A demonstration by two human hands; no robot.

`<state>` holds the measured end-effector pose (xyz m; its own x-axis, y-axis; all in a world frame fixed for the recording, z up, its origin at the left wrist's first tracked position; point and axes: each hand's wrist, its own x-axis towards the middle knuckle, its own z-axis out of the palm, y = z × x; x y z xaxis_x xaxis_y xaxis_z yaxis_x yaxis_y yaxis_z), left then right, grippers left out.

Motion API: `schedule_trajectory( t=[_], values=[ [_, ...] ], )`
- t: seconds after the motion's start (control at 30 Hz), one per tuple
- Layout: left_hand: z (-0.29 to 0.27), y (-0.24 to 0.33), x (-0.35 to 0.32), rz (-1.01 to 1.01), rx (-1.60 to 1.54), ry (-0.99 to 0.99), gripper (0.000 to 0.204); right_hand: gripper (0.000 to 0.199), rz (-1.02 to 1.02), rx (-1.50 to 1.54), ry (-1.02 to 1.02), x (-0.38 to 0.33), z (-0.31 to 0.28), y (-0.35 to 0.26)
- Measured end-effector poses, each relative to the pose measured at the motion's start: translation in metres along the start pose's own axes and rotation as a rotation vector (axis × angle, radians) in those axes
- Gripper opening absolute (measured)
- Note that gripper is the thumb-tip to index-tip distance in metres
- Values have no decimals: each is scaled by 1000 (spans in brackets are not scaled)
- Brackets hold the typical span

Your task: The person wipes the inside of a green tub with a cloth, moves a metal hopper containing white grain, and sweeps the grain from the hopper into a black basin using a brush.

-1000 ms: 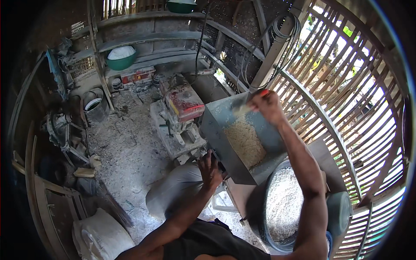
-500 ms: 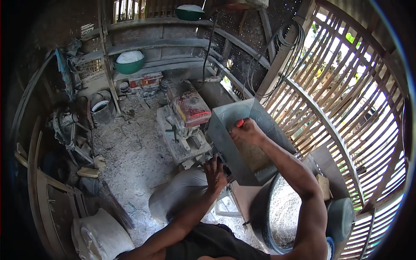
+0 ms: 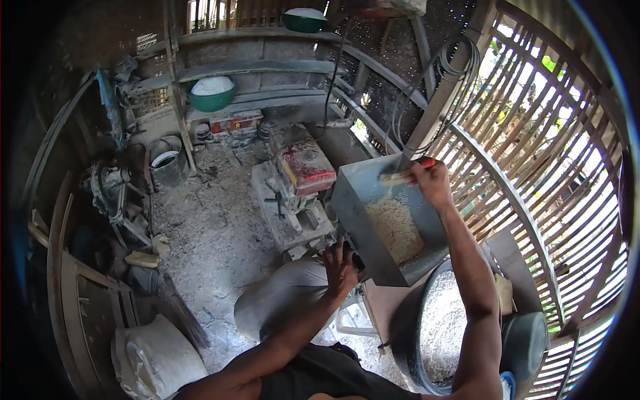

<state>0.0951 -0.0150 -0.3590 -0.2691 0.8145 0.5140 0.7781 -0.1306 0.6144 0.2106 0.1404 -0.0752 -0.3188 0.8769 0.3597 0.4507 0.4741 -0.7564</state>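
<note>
In my right hand (image 3: 430, 181) is a red-handled tool with a pale flat end that looks like a brush (image 3: 395, 179). That hand is closed over the upper right rim of a grey metal hopper (image 3: 363, 230). Pale coarse meal (image 3: 395, 230) lies on the hopper's floor. My left hand (image 3: 341, 272) is beside the hopper's lower left corner, its fingers spread against a dark part there; whatever lies under the fingers is partly hidden. Left of the hopper stands a dusty engine with a red top (image 3: 307, 170).
A large tub (image 3: 419, 347) of white ground meal stands below the hopper, near my right arm. A green basin (image 3: 213, 100) heaped with white powder sits on the back ledge. At lower left are a white sack (image 3: 157, 353) and a broom (image 3: 183, 313). Slatted wall closes the right side.
My right hand has moved right and up, from inside the hopper to its rim, still holding the red handle. More meal shows on the hopper floor. The left hand stays in place.
</note>
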Motion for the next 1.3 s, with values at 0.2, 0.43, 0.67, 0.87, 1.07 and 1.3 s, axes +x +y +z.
schedule_trajectory(
  t=[0.2,0.43,0.67,0.87,1.07,1.3],
  values=[
    [1,-1,1,-15,6,1,70,18,56,310,-411,-32,26,14],
    [6,-2,-2,5,34,-7,74,35,214,-379,-161,-32,4,20],
    [1,-3,-1,-16,39,-52,74,27,-87,-623,-68,-16,-9,9],
    [1,-7,3,-25,13,-52,79,23,-80,-293,-301,-42,14,4],
    [8,-8,-1,-25,54,-73,76,21,130,22,-517,-28,26,42],
    [8,-10,-2,-14,52,-5,77,28,315,-466,-443,-48,-53,-32]
  ],
)
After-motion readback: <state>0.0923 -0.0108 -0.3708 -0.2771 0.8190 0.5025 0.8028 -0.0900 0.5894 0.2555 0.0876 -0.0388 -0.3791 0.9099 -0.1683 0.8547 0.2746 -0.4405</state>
